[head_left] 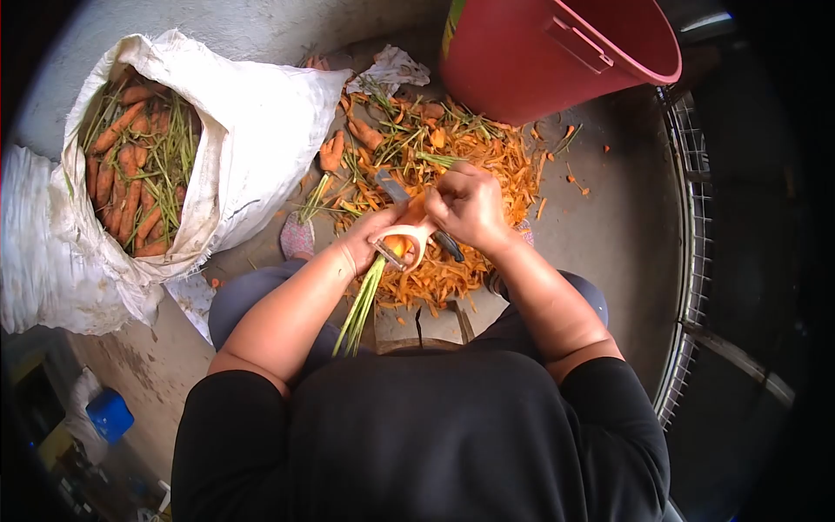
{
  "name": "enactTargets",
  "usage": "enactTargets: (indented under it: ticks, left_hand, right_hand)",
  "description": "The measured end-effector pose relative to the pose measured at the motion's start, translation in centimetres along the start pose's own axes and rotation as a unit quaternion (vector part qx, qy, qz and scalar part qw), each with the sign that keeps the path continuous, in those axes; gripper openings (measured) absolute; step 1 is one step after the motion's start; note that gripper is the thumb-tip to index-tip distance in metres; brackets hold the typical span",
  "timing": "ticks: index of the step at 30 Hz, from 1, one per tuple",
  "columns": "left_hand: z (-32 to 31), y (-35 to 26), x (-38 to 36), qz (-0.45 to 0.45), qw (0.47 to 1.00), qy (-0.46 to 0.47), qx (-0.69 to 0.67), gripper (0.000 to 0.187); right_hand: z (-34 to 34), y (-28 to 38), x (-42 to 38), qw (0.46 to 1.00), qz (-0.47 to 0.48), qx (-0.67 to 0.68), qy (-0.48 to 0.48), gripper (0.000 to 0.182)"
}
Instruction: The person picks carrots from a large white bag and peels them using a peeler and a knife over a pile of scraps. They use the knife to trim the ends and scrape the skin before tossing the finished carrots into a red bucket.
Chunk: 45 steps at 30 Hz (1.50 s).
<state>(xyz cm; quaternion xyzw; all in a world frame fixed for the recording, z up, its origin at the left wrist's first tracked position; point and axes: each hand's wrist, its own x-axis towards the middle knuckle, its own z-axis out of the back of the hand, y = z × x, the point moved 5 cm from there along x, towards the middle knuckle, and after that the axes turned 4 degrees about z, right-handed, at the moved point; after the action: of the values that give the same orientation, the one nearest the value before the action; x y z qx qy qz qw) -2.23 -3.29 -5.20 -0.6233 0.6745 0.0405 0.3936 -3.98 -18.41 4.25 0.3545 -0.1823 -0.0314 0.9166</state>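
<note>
My left hand (364, 237) is closed around a carrot (417, 210), whose long green stems (364, 304) hang down towards my lap. In my right hand (472, 207) is a pale Y-shaped peeler (416, 244); its metal blade lies over the stem end of the carrot, close to my left fingers. Part of the carrot is hidden by my hands and the peeler. Beneath them, a knife shows its grey blade (391, 186) and dark handle (449, 246) on a heap of orange peelings (500, 165).
To the left, a white sack (261, 113) lies with its mouth showing several unpeeled carrots (130, 174) and stems. A large red bucket (522, 61) stands beyond the peelings. Loose carrots (331, 152) lie at the heap's left edge. Wire mesh (696, 226) runs along the right.
</note>
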Motion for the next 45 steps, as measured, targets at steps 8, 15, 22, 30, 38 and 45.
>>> enactTargets:
  ticks: [8,15,22,30,38,45]
  left_hand:
    - [-1.1,-0.9,-0.9,-0.010,0.999,-0.024,-0.043,0.042]
    - [0.3,0.8,0.3,0.018,0.999,-0.002,-0.035,0.036]
    - [0.0,0.2,-0.2,0.041,0.996,0.012,-0.075,0.038]
    - [0.7,-0.7,-0.6,0.010,0.998,0.001,-0.056,0.039]
    - [2.9,-3.5,-2.3,-0.072,0.982,-0.173,-0.026,0.043]
    - [3.9,-4.0,-3.2,-0.130,0.970,-0.205,0.033,0.044]
  right_hand:
    - [3.5,-8.8,0.4,0.960,-0.265,-0.073,-0.060,0.018]
    - [-0.8,-3.1,-0.2,0.999,-0.009,-0.035,-0.003,0.013]
    - [2.9,-9.7,0.2,0.961,-0.261,-0.077,-0.051,0.020]
    - [1.4,-13.8,-1.7,0.934,-0.353,-0.062,-0.014,0.026]
    - [-11.5,-19.1,-11.2,0.799,-0.233,-0.377,0.407,0.026]
    - [-19.5,-17.0,-16.2,0.783,-0.282,-0.307,0.462,0.030]
